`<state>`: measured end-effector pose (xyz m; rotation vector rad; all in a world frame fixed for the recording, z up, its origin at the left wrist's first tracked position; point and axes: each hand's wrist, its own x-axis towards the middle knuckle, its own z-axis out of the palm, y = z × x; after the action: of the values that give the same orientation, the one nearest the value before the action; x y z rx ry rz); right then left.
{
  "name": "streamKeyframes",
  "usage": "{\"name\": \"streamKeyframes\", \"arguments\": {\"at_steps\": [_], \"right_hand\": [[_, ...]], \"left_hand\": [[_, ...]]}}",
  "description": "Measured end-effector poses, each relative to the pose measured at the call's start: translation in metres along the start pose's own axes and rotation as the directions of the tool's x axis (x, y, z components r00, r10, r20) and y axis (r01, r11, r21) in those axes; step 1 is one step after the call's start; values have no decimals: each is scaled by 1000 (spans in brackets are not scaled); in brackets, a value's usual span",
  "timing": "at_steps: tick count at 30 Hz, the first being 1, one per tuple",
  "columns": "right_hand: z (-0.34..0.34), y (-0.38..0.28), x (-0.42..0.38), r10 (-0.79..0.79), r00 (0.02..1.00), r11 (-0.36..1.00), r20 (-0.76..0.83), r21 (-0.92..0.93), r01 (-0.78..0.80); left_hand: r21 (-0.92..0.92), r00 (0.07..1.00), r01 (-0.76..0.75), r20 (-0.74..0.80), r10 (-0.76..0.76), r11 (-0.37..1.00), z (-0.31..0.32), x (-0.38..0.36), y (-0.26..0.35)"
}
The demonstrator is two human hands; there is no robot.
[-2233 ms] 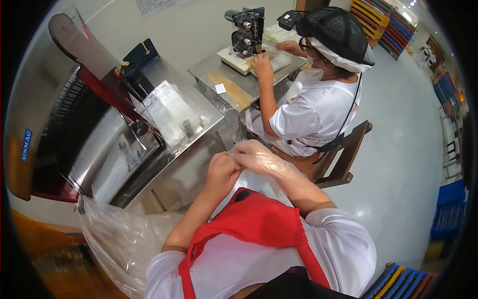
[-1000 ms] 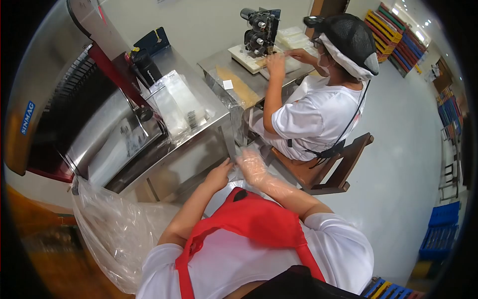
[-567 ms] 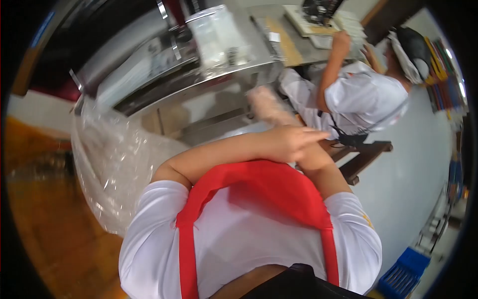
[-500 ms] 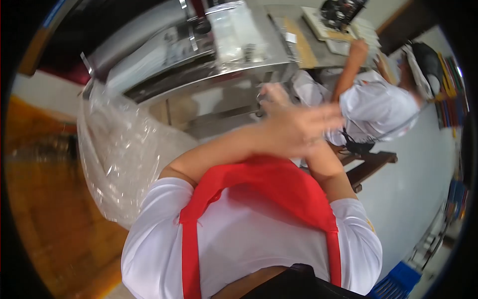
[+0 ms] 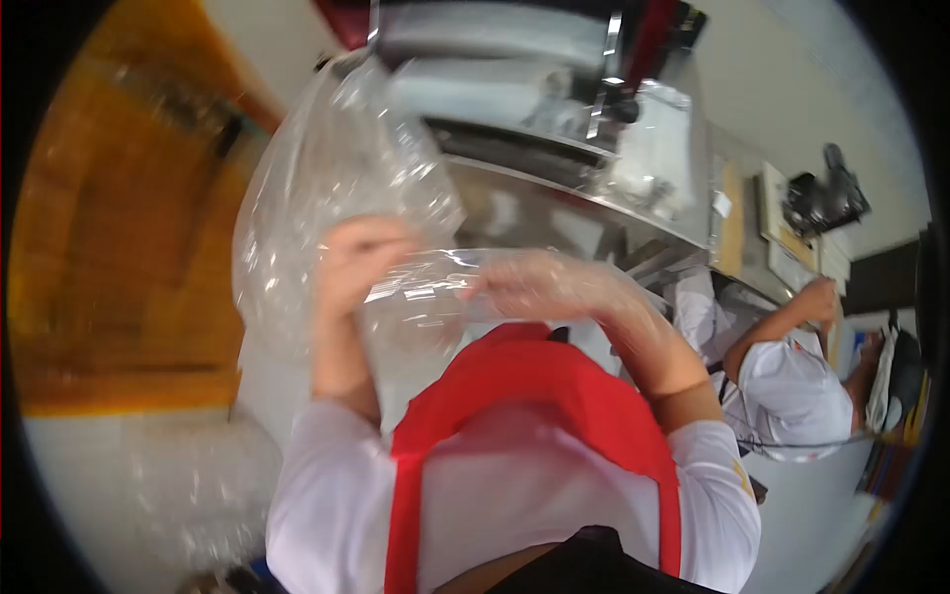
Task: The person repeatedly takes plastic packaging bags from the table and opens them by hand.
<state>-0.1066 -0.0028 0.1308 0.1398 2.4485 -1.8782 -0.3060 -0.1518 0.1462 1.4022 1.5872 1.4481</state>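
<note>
A clear, shiny plastic bag [image 5: 426, 287] stretches between my two hands in front of the red apron [image 5: 534, 381]. My left hand [image 5: 366, 257] is closed on its left end, with the fingers curled and blurred by motion. From the other side, my right hand [image 5: 549, 282] reaches in with its fingers pointing left, the tips pinched at the plastic. The film also lies over the back of this hand and along the forearm. Behind my left hand hangs a large, clear plastic sack [image 5: 297, 218], crumpled and bulging.
A metal machine [image 5: 554, 198] with rollers stands ahead, a stack of clear packets [image 5: 653, 148] on its right end. At the far right a person in a white shirt [image 5: 792, 396] works at a bench with a black device [image 5: 826, 198]. An orange-brown wooden surface [image 5: 119, 247] lies at left.
My view has swung left. My hands, close together and crossing before, are now apart with clear plastic stretched between them. My left hand has moved over to the large sack.
</note>
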Motion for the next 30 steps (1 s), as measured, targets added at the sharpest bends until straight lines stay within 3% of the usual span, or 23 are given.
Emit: {"name": "streamKeyframes", "arguments": {"at_steps": [1, 2, 3, 4, 6, 7, 8, 10, 12, 13, 16, 18, 20, 21, 22, 23, 24, 25, 26, 27, 28, 29, 30], "right_hand": [[-8, 6, 8, 15, 1000, 999, 21, 29, -16], [-16, 7, 14, 22, 988, 995, -151, 97, -7], [-21, 6, 22, 30, 946, 987, -321, 157, 22], [-22, 17, 37, -63, 915, 998, -399, -34, 54], [-19, 33, 63, -185, 894, 955, -407, -288, 67], [-13, 36, 67, -217, 912, 929, -347, -360, 84], [-7, 38, 66, -223, 905, 928, -361, -364, 83], [6, 43, 76, -142, 933, 952, -330, -303, 38], [5, 56, 69, -213, 902, 933, -376, -351, 74], [2, 64, 58, -267, 855, 911, -444, -405, 75], [-14, 58, 16, -233, 825, 964, -515, -233, 127], [-23, 61, -5, 21, 815, 991, -579, 120, 60], [-24, 63, -27, 121, 779, 984, -615, 179, -11], [-26, 67, -40, 220, 742, 967, -634, 242, -80], [-27, 75, -56, 156, 716, 984, -681, 170, -54], [-25, 93, -65, 0, 658, 1000, -753, -1, -1], [-27, 89, -81, 73, 663, 997, -745, 65, -38], [-30, 84, -96, 147, 666, 989, -732, 131, -74], [-27, 90, -103, 176, 615, 984, -769, 160, -81], [-27, 98, -109, 205, 570, 978, -796, 192, -83], [-30, 78, -118, 334, 570, 937, -751, 327, -119], [-31, 76, -122, 340, 544, 937, -767, 323, -130], [-30, 75, -121, 370, 535, 925, -759, 353, -138]], "left_hand": [[19, 955, 43, -294, -36, 999, -22, -19, 7], [180, 892, 82, -451, 8, 980, -44, -30, 14], [102, 688, 155, -725, -33, 983, -57, -36, 13], [246, 663, -16, -723, 194, 969, -73, -43, 1], [565, 705, -50, -565, 430, 824, -105, -36, -44], [659, 891, 100, -393, 227, 745, -112, -22, -61], [770, 969, 216, -245, -35, 600, -115, -15, -75], [838, 862, 233, 57, -504, 493, -103, 0, -96], [852, 793, 249, 94, -602, 460, -111, 18, -123], [829, 835, 232, 99, -542, 508, -118, 30, -136], [825, 841, 311, -8, -542, 471, -116, 61, -160], [842, 810, 375, -93, -580, 388, -116, 73, -179], [905, 757, 402, -242, -607, 141, -128, 92, -207], [944, 752, 302, -152, -642, 131, -149, 106, -243], [930, 573, 338, -83, -815, 143, -149, 128, -224], [918, 527, 375, -96, -845, 129, -161, 142, -226], [979, 604, 197, -76, -793, 56, -134, 158, -145], [999, 823, 28, -15, -567, 15, -137, 166, -118], [943, 855, 298, -195, -480, 147, -129, 180, -78], [945, 976, 136, -75, -206, 299, -115, 190, -49], [774, 993, 119, -90, -78, 621, -89, 206, -30], [562, 993, -99, 4, 117, 821, -57, 222, -16], [585, 979, -193, 170, 114, 788, -30, 239, -3]]}}
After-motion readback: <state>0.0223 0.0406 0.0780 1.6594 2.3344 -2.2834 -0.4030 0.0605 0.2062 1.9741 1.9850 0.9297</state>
